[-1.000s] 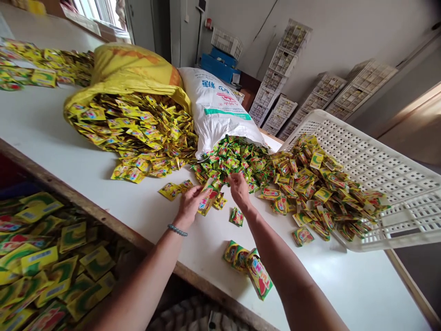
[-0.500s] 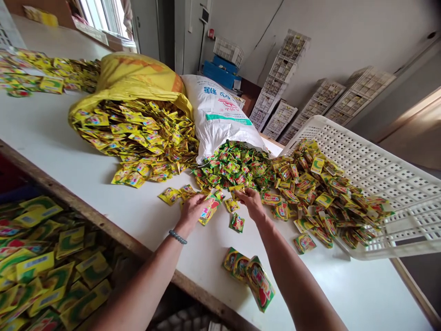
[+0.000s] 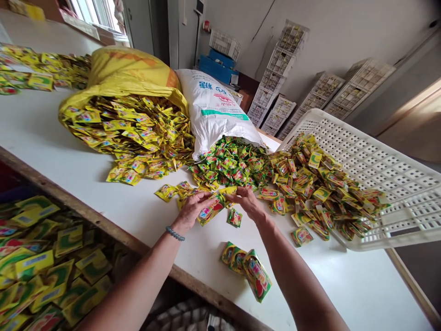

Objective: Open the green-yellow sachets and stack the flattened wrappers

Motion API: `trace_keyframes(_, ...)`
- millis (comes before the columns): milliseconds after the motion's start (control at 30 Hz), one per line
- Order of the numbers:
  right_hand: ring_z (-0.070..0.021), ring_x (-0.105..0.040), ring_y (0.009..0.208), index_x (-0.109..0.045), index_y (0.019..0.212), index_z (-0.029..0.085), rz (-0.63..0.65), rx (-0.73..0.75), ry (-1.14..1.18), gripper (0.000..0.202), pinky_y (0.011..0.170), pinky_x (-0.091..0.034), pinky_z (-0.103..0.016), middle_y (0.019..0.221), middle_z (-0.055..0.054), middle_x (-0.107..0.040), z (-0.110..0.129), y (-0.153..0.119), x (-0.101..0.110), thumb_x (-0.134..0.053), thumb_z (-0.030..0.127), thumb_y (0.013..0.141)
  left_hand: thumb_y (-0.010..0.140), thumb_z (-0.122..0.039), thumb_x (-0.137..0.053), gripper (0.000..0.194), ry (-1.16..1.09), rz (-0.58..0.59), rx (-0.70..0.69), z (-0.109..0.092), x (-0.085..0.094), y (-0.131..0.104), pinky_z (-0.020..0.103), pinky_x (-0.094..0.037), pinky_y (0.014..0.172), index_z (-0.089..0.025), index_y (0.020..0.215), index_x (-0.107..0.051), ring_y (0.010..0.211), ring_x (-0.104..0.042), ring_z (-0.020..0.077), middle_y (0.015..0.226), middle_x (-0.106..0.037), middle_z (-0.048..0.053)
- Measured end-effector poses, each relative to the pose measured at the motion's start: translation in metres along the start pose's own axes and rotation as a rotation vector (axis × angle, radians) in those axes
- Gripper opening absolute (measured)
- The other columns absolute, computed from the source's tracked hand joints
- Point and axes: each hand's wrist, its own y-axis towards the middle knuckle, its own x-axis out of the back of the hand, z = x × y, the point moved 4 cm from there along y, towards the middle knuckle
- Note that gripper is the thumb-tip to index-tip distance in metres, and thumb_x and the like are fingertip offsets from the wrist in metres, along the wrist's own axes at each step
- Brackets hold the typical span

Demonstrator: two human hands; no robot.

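Note:
My left hand [image 3: 190, 210], a beaded bracelet at its wrist, grips a small yellow-green printed box [image 3: 211, 210] above the white table. My right hand [image 3: 247, 201] pinches a small yellow sachet [image 3: 228, 190] against the box's upper end; whether it is partly inside, I cannot tell. Just below my right fingers lies a loose green sachet [image 3: 234, 217]. Several yellow sachets [image 3: 166, 192] lie beyond my left hand. Behind both hands, green sachets [image 3: 230, 163] spill from a white woven sack [image 3: 220, 103]. Closer to me rest a few filled-looking boxes [image 3: 257, 275].
A yellow sack [image 3: 132, 69] full of yellow sachets lies at the left. On the right, a tipped white plastic basket [image 3: 372, 156] spills many small boxes [image 3: 310, 184]. Larger packets [image 3: 37, 266] fill the space below the table edge [image 3: 138, 243]. Stacked crates [image 3: 272, 82] stand by the wall.
My right hand has moved left with the yellow sachet, bringing it to the box in my left hand. A loose yellow sachet between the hands no longer shows. The view has shifted slightly.

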Motion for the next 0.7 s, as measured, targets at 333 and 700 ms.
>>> trace_keyframes(333, -0.0141, -0.054, 0.067, -0.07, 0.074, 0.015, -0.001, 0.018, -0.317, 0.016, 0.062, -0.04, -0.024, 0.072, -0.001, -0.063, 0.007, -0.005, -0.016, -0.067, 0.029, 0.069, 0.057, -0.042, -0.088, 0.044, 0.01, 0.144, 0.085, 0.006, -0.007, -0.004, 0.03, -0.051, 0.077, -0.016, 0.088, -0.073, 0.077, -0.067, 0.0187, 0.086, -0.074, 0.004)
trace_keyframes(700, -0.0282, -0.051, 0.116, -0.075, 0.068, 0.021, -0.238, 0.18, -0.439, 0.037, 0.105, -0.032, -0.045, 0.114, -0.009, -0.066, 0.008, -0.008, -0.018, -0.06, 0.051, 0.085, 0.055, -0.039, -0.088, 0.05, -0.095, -0.021, 0.013, 0.006, -0.002, 0.002, 0.03, -0.051, 0.08, -0.015, 0.096, -0.071, 0.081, -0.068, 0.0183, 0.091, -0.075, 0.004)
